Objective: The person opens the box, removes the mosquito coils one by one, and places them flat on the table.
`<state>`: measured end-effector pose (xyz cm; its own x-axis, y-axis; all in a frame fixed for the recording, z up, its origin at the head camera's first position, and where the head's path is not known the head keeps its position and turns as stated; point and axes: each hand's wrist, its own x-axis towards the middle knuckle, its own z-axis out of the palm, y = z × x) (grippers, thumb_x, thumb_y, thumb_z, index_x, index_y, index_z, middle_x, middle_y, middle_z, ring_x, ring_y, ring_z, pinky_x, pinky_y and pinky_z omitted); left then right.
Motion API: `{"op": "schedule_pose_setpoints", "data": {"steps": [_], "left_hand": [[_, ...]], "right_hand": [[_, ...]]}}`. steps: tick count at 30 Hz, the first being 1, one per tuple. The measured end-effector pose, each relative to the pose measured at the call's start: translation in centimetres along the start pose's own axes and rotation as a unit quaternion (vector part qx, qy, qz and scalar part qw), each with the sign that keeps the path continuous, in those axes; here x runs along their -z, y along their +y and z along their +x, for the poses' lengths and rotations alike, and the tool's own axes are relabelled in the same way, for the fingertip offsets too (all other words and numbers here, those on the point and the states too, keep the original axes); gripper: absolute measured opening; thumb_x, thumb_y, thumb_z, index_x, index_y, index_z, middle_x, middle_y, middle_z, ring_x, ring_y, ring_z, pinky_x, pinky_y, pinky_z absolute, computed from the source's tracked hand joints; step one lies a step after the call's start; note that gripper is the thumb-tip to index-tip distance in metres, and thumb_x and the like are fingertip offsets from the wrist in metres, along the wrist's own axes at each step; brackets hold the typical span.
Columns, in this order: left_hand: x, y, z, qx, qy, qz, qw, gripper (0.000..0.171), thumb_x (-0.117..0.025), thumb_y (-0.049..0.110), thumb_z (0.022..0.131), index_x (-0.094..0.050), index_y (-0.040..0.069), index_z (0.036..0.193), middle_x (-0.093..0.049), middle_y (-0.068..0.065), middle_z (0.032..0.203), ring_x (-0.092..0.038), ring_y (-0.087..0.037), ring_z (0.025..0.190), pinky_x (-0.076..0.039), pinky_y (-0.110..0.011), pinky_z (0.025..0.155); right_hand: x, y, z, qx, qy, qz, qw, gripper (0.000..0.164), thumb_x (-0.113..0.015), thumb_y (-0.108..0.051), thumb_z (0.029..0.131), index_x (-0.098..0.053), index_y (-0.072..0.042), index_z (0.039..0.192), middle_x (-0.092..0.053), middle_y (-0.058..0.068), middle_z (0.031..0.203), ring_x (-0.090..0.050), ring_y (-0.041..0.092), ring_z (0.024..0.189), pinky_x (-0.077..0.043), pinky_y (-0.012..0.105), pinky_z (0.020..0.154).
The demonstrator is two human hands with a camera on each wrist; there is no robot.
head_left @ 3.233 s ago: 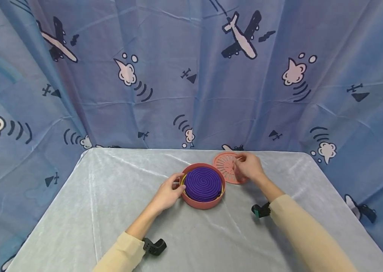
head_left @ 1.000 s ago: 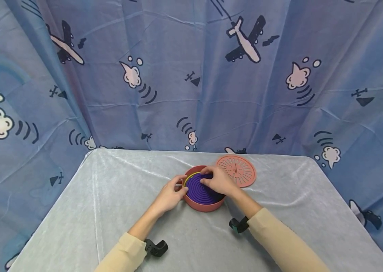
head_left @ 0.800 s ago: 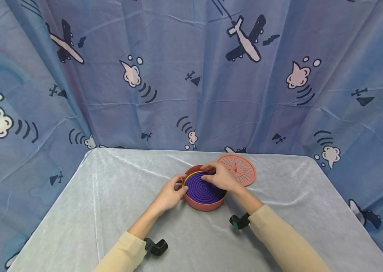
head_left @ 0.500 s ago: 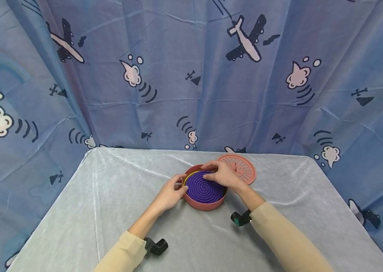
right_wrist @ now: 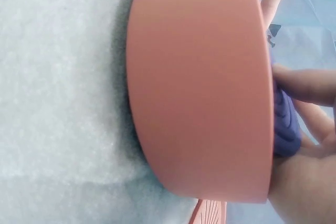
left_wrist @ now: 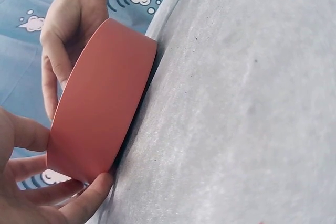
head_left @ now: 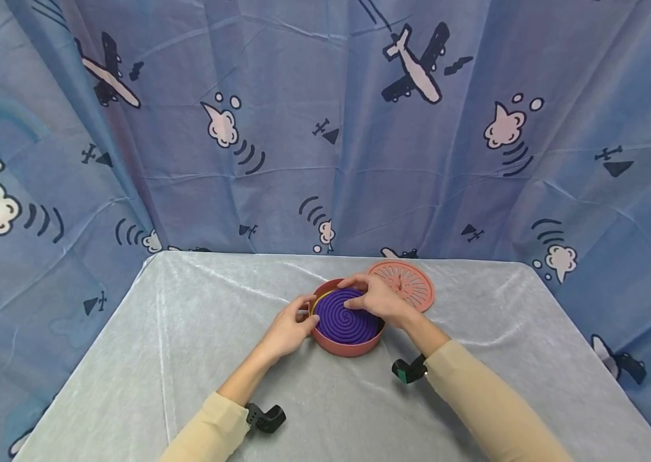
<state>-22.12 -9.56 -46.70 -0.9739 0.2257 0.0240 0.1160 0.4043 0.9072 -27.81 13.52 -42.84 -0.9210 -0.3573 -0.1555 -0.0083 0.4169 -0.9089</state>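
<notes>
A round terracotta-coloured tin [head_left: 345,350] stands on the table and holds a purple spiral mosquito coil [head_left: 344,326]. A thin yellow edge shows along the coil's upper left side. My left hand [head_left: 287,329] grips the tin's left wall, thumb and fingers at the rim in the left wrist view. My right hand [head_left: 381,301] reaches over the tin's far right side and pinches the coil. Seen from the right wrist, part of the purple coil [right_wrist: 286,127] rises above the rim between thumb and fingers. That hand hides the coil's upper right edge.
A slotted round lid [head_left: 417,289] in the same terracotta colour lies behind the tin on the right, partly covered by my right hand. Grey cloth covers the table [head_left: 215,301]. A blue printed curtain [head_left: 279,128] hangs behind its far edge.
Over three seconds, my right hand has left the lid and come left onto the coil. During the last second the coil has risen slightly at its far side. My left hand stays on the tin.
</notes>
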Motion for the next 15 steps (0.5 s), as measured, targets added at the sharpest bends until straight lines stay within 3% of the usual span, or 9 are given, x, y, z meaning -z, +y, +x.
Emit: {"op": "schedule_pose_setpoints", "data": {"steps": [8, 15], "left_hand": [[0.0, 0.1, 0.0, -0.007, 0.001, -0.014, 0.9999, 0.044, -0.062, 0.015, 0.1, -0.054, 0.008, 0.143, -0.058, -0.021, 0.134, -0.063, -0.032, 0.117, -0.058, -0.036, 0.084], [0.1, 0.2, -0.1, -0.007, 0.001, -0.014, 0.9999, 0.045, -0.062, 0.015, 0.1, -0.053, 0.008, 0.144, -0.058, -0.021, 0.135, -0.063, -0.032, 0.117, -0.058, -0.038, 0.085]], "right_hand": [[1.0, -0.4, -0.2, -0.015, 0.029, 0.012, 0.999, 0.041, -0.074, -0.001, 0.088, -0.067, -0.009, 0.128, -0.062, 0.017, 0.126, -0.062, 0.028, 0.106, -0.056, 0.034, 0.083], [2.1, -1.0, -0.9, -0.015, 0.041, 0.028, 0.999, 0.043, -0.073, -0.001, 0.09, -0.064, -0.006, 0.132, -0.06, 0.019, 0.132, -0.062, 0.028, 0.109, -0.058, 0.033, 0.082]]}}
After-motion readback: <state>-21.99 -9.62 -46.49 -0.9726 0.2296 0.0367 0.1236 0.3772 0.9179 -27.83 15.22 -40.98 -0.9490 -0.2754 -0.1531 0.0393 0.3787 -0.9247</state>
